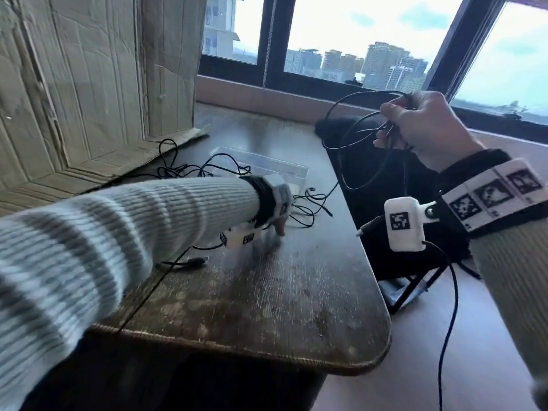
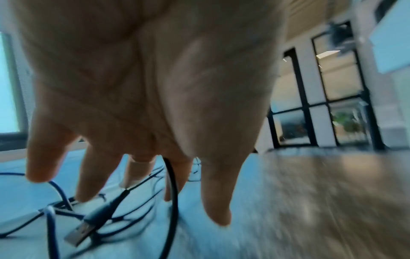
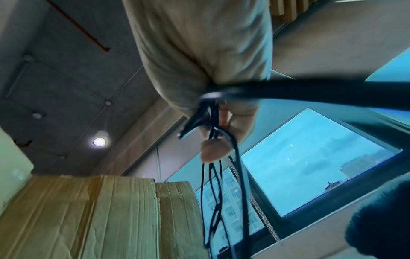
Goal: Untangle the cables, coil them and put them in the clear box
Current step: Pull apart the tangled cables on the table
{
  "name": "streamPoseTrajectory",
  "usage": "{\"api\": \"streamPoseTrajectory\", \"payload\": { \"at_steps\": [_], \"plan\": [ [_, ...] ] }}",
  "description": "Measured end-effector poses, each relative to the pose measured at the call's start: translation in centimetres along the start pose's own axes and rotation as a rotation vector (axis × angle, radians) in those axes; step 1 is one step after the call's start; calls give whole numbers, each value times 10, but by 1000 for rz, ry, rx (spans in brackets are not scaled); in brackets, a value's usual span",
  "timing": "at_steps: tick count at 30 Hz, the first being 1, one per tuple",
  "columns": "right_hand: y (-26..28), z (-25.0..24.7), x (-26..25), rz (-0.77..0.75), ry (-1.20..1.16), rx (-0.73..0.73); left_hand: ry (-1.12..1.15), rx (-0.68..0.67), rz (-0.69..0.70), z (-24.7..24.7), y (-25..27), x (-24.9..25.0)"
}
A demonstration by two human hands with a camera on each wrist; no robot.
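My right hand [image 1: 415, 129] is raised off the table's right edge and grips a bunch of black cable loops [image 1: 355, 143]; the right wrist view shows the fingers [image 3: 213, 150] curled round the strands, which hang down [image 3: 221, 201]. My left hand [image 1: 278, 228] reaches low over the table with its fingers spread and pointing down [image 2: 133, 192]. Below it lie tangled black cables [image 2: 111, 219] with a USB plug [image 2: 82, 229]. One black strand [image 2: 172, 184] runs up behind the fingers; a hold on it cannot be made out. The clear box [image 1: 267, 164] lies at the back of the table with cables [image 1: 192, 170] beside it.
Crumpled cardboard [image 1: 89, 84] stands along the table's left and back. A dark chair or cloth [image 1: 370, 179] sits off the right edge below the window sill. Another USB plug [image 1: 197, 261] lies under my left forearm. The worn wooden table [image 1: 267, 307] stretches toward me.
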State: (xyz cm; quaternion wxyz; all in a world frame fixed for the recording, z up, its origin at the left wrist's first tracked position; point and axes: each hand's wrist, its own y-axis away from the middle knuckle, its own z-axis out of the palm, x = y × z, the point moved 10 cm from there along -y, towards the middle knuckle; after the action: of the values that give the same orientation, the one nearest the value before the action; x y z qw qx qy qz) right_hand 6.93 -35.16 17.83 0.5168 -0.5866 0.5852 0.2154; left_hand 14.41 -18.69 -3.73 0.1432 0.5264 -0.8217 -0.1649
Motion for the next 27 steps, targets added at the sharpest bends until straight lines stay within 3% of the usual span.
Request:
{"api": "streamPoseTrajectory", "payload": {
  "at_steps": [4, 6, 10, 13, 16, 18, 20, 23, 27],
  "plan": [
    [21, 23, 9, 152, -199, -190, -84, -98, 96, -10, 9, -7],
    [29, 38, 32, 259, -273, -204, -57, -165, 126, -19, 21, -17],
    [46, 79, 95, 471, -220, -276, -157, -7, 57, -44, 53, -48],
    [62, 112, 130, 540, 43, -390, -124, 92, 40, -50, 64, -63],
    [76, 131, 136, 353, 810, -655, -61, 136, 70, -42, 74, -67],
    [81, 138, 129, 253, 1037, -736, -34, 132, 85, -30, 78, -68],
    [75, 134, 125, 251, 1049, -745, -23, 124, 112, -18, 81, -68],
    [55, 122, 109, 166, 934, -628, -31, 137, 159, -4, 83, -65],
    [60, 124, 53, -33, 570, -584, 46, 126, 205, 15, 82, -52]
  ]
}}
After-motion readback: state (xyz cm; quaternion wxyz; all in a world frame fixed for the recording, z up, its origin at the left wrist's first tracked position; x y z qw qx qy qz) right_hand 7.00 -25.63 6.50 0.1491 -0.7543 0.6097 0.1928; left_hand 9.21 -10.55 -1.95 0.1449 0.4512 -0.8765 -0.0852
